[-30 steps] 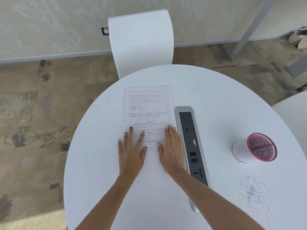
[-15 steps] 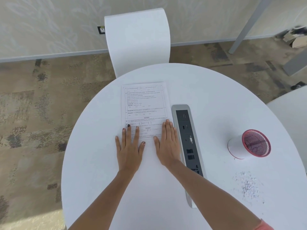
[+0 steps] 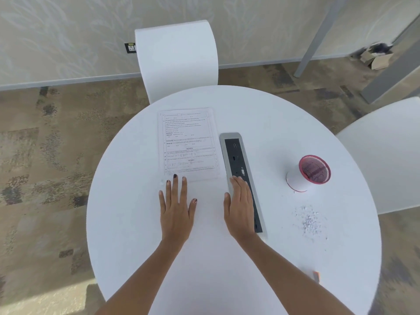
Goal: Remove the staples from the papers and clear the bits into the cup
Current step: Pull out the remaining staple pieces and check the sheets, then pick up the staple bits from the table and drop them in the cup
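A printed stack of papers (image 3: 188, 142) lies flat on the round white table (image 3: 284, 114). My left hand (image 3: 176, 208) is flat on the table, fingers straight, its fingertips just touching the papers' near edge. Flat as well, my right hand (image 3: 239, 208) lies to the right of the papers, partly over the grey socket strip (image 3: 236, 155), holding nothing. A white cup with a red mesh rim (image 3: 306, 173) stands at the right. A scatter of small paper and staple bits (image 3: 309, 221) lies on the table in front of the cup.
A white chair (image 3: 177, 57) stands at the table's far side and another white chair (image 3: 386, 155) at the right. A small orange object (image 3: 316, 275) shows at the table's near right edge. Patterned carpet surrounds the table.
Both hands have slid back toward me off the papers; the right hand has moved right onto the socket strip. The papers stay flat where they were.
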The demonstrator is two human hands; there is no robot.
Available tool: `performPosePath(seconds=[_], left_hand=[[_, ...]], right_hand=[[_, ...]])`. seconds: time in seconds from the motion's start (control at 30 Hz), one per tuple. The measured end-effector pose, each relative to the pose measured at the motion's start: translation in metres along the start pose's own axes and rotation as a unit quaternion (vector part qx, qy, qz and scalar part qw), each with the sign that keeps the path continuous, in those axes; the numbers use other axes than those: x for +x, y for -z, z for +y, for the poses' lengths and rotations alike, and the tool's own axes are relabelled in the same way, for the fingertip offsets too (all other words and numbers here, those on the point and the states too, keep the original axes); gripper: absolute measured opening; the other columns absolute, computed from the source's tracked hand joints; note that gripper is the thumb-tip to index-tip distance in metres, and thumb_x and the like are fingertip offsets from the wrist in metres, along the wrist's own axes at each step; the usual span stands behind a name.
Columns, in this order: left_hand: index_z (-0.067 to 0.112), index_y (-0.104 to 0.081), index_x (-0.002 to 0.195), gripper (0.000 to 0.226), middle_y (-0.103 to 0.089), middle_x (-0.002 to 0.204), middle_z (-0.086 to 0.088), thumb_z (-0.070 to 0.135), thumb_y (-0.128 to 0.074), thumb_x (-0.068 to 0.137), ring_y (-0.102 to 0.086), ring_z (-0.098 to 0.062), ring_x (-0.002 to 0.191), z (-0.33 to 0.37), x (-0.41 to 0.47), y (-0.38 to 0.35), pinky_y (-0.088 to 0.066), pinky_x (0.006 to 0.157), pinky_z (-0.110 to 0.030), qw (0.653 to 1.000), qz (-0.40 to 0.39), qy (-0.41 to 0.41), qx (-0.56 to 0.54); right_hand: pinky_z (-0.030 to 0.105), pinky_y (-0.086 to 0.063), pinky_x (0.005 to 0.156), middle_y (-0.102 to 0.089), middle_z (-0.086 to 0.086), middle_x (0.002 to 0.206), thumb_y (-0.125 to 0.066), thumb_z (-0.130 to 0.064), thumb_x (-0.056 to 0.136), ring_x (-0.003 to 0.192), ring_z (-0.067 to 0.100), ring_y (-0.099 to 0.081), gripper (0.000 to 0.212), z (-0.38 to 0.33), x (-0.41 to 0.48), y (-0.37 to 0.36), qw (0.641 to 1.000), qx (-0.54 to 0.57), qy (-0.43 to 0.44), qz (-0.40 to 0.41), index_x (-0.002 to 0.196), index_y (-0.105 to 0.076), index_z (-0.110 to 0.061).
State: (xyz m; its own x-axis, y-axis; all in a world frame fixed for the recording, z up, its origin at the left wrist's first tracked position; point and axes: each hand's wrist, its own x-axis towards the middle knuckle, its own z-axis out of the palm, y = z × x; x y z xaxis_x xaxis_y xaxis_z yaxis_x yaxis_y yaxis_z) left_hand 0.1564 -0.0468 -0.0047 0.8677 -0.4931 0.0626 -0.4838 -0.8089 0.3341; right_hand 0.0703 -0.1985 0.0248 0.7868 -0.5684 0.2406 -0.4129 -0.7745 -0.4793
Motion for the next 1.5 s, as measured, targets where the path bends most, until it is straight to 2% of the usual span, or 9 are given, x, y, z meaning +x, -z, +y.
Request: performPosePath(seconds=[0.17,0.3,0.37,0.53,0.7,1.03,1.23,1.33,1.5], left_hand=[[0.012,-0.021,0.156,0.063,-0.018,0.164,-0.011,0.044,-0.018,0.102,-0.02,-0.033,0.15,0.012,-0.057,-0.002,-0.021,0.12,-0.054,1.0,-0.021,-0.004,0.001],[0.012,-0.021,0.156,0.063,-0.016,0.165,-0.008,0.043,-0.021,0.102,-0.019,-0.03,0.151,0.014,-0.097,-0.005,-0.02,0.12,-0.053,0.999,-0.032,-0.009,0.003],[0.013,-0.021,0.157,0.062,-0.015,0.165,-0.008,0.042,-0.021,0.102,-0.019,-0.03,0.151,0.014,-0.116,-0.007,-0.02,0.12,-0.053,0.999,-0.036,-0.013,0.011],[0.014,-0.021,0.157,0.061,-0.016,0.165,-0.009,0.039,-0.022,0.101,-0.019,-0.031,0.151,0.024,-0.151,-0.01,-0.018,0.12,-0.054,0.998,-0.047,-0.022,0.019],[0.011,-0.024,0.155,0.059,-0.02,0.164,-0.008,0.036,-0.022,0.102,-0.024,-0.028,0.15,0.027,-0.173,-0.018,-0.018,0.12,-0.051,0.998,-0.056,-0.011,-0.002],[0.01,-0.024,0.155,0.058,-0.022,0.163,-0.008,0.034,-0.023,0.102,-0.022,-0.026,0.15,0.02,-0.183,-0.021,-0.015,0.122,-0.047,0.999,-0.045,-0.015,0.001],[0.01,-0.024,0.155,0.058,-0.023,0.163,-0.009,0.033,-0.024,0.102,-0.023,-0.027,0.15,0.019,-0.183,-0.022,-0.015,0.122,-0.048,0.999,-0.042,-0.017,0.002],[0.011,-0.024,0.155,0.058,-0.023,0.163,-0.008,0.033,-0.023,0.103,-0.023,-0.027,0.15,0.019,-0.184,-0.022,-0.015,0.122,-0.048,0.999,-0.04,-0.016,0.004],[0.011,-0.024,0.155,0.057,-0.023,0.163,-0.008,0.033,-0.023,0.103,-0.023,-0.027,0.15,0.02,-0.184,-0.021,-0.014,0.123,-0.048,0.999,-0.037,-0.016,0.006]], right_hand=[[0.033,-0.035,0.11,-0.055,0.01,0.127,-0.042,-0.002,0.095,0.125,0.025,-0.048,0.031,0.012,-0.06,0.028,0.999,0.007,-0.012,0.048,0.125,-0.052,-0.001],[0.031,-0.04,0.103,-0.058,0.007,0.118,-0.048,0.012,0.088,0.114,0.021,-0.05,0.035,0.025,-0.105,0.047,0.997,0.012,-0.051,0.059,0.117,-0.058,-0.006],[0.028,-0.042,0.094,-0.059,0.005,0.112,-0.049,0.011,0.089,0.105,0.02,-0.05,0.03,0.031,-0.127,0.055,0.996,0.01,-0.075,0.057,0.111,-0.06,-0.007],[0.014,-0.034,0.081,-0.06,0.002,0.099,-0.055,0.002,0.091,0.091,0.017,-0.052,0.018,0.047,-0.172,0.068,0.98,0.046,-0.181,0.074,0.105,-0.061,-0.008],[0.029,-0.048,0.068,-0.061,0.006,0.085,-0.059,0.0,0.09,0.073,0.016,-0.055,0.011,0.055,-0.191,0.074,0.958,0.088,-0.262,0.07,0.098,-0.064,-0.004],[0.014,-0.032,0.066,-0.064,0.009,0.083,-0.067,-0.003,0.085,0.071,0.012,-0.05,0.003,0.06,-0.177,0.071,0.951,0.088,-0.291,0.06,0.088,-0.065,-0.003],[0.017,-0.028,0.062,-0.063,0.009,0.083,-0.065,-0.003,0.085,0.073,0.02,-0.055,0.002,0.065,-0.165,0.073,0.957,0.054,-0.285,0.002,0.084,-0.063,-0.004],[0.023,-0.033,0.064,-0.063,0.012,0.088,-0.06,-0.001,0.088,0.073,0.021,-0.052,0.002,0.066,-0.157,0.076,0.956,0.022,-0.288,-0.044,0.086,-0.062,-0.001],[0.025,-0.031,0.066,-0.06,0.019,0.097,-0.051,-0.003,0.094,0.087,0.03,-0.057,0.01,0.068,-0.15,0.076,0.956,-0.039,-0.266,-0.116,0.094,-0.059,0.004]])
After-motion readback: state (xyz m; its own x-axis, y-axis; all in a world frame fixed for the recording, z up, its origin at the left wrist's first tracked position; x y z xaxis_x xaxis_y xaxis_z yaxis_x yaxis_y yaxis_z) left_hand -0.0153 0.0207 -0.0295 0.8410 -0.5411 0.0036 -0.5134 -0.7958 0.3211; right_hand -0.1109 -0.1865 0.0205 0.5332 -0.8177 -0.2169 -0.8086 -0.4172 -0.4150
